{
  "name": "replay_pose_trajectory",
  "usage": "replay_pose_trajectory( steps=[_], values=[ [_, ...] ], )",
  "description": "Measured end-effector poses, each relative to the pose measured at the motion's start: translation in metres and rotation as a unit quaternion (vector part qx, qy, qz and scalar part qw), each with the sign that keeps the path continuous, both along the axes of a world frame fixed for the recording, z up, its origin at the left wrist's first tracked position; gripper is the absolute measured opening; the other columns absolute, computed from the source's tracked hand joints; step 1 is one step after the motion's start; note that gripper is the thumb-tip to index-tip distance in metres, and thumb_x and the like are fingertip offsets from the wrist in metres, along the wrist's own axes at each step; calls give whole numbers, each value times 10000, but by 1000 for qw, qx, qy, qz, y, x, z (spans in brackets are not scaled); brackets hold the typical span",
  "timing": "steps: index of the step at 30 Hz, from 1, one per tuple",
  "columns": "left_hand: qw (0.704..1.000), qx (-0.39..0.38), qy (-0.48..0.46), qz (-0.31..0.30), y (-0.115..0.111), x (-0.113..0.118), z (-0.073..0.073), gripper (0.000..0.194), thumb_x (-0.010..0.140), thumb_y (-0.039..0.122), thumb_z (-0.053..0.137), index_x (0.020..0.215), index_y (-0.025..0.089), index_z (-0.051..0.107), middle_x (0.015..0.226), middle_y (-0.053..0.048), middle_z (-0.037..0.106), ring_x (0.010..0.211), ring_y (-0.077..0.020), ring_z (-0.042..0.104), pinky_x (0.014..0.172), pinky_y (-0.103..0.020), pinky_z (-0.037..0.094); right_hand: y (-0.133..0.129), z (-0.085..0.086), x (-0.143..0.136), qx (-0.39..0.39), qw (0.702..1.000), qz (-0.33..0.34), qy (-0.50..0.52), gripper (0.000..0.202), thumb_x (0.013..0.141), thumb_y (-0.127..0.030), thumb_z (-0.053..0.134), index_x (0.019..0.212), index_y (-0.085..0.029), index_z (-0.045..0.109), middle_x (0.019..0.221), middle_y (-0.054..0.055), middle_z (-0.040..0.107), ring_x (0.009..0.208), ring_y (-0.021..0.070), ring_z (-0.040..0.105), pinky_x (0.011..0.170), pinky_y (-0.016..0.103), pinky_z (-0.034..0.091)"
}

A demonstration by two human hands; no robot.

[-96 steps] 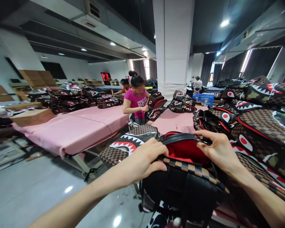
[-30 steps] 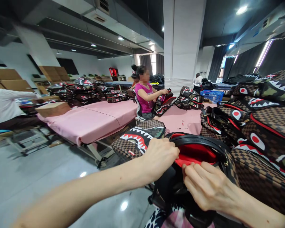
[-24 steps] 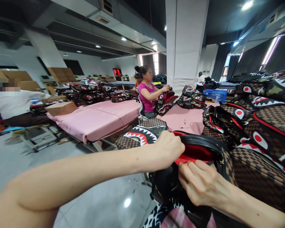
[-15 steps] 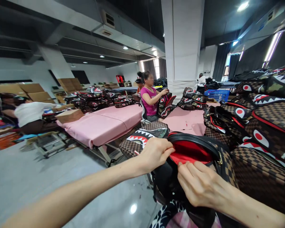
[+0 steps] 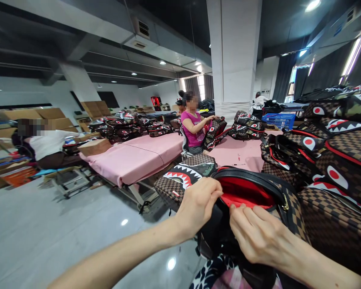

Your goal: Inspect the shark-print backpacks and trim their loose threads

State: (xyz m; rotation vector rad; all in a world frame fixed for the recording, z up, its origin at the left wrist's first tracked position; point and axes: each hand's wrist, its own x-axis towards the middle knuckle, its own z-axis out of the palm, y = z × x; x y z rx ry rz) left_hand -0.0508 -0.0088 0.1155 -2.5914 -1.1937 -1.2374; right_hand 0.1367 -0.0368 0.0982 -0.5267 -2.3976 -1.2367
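A black and brown-checked backpack (image 5: 216,228) stands in front of me, its top opening showing a red lining (image 5: 246,192). My left hand (image 5: 200,202) pinches the left end of the opening's edge. Along the near edge, my right hand (image 5: 257,233) has its fingers closed on the rim and lining, knuckles up. A gold-coloured zipper pull (image 5: 285,202) hangs at the right side of the opening. Behind my left hand lies a checked bag with a shark-mouth print (image 5: 180,176).
Checked shark-print backpacks (image 5: 339,176) are piled at the right. Pink-covered tables (image 5: 132,158) extend left and ahead. A co-worker in a magenta top (image 5: 194,128) handles another backpack (image 5: 216,132). A blue crate (image 5: 278,120) stands by the white pillar (image 5: 236,60).
Both hands keep their hold on the backpack's rim. The view has shifted slightly left, so the scene sits further right. The co-worker's backpack is tilted differently.
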Motion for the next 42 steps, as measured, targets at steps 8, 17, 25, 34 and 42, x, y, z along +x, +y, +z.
replay_pose_trajectory(
  steps=[8, 17, 25, 34, 42],
  values=[
    [949, 286, 133, 26, 13, 6, -16, 140, 858, 84, 427, 746, 147, 485, 599, -3, 531, 533, -122, 430, 509, -251, 326, -6, -6, -4, -8, 999, 13, 35, 168, 769, -91, 458, 814, -128, 616, 794, 83, 604, 625, 165, 508, 581, 321, 333],
    [950, 313, 2, 3, 19, 10, -34, 108, 829, 46, 420, 793, 145, 449, 613, -19, 527, 526, -128, 373, 496, -260, 295, -22, 16, 9, -190, 950, -75, 237, 291, 892, -326, 410, 1086, -168, 559, 934, 56, 639, 657, 128, 590, 556, 245, 417],
    [952, 305, -22, -25, 18, 2, -36, 108, 816, 42, 433, 797, 146, 451, 600, -15, 508, 531, -128, 366, 507, -263, 287, -40, 11, -6, -99, 940, -178, 273, 209, 903, -302, 454, 945, -169, 610, 834, 39, 656, 638, 122, 597, 580, 238, 390],
    [953, 298, -37, -30, 15, 0, -39, 108, 817, 47, 425, 802, 152, 444, 602, -8, 509, 526, -123, 366, 500, -261, 272, -34, 19, -33, -105, 942, -203, 245, 388, 948, -276, 328, 738, -176, 639, 632, 21, 600, 538, 121, 544, 507, 263, 285],
    [954, 296, -37, -33, 13, -1, -40, 118, 804, 35, 435, 800, 153, 442, 603, -9, 510, 529, -125, 361, 506, -265, 271, -34, 17, -27, -139, 939, -168, 265, 356, 939, -279, 366, 730, -189, 640, 628, 6, 586, 547, 112, 538, 508, 265, 265]
  ],
)
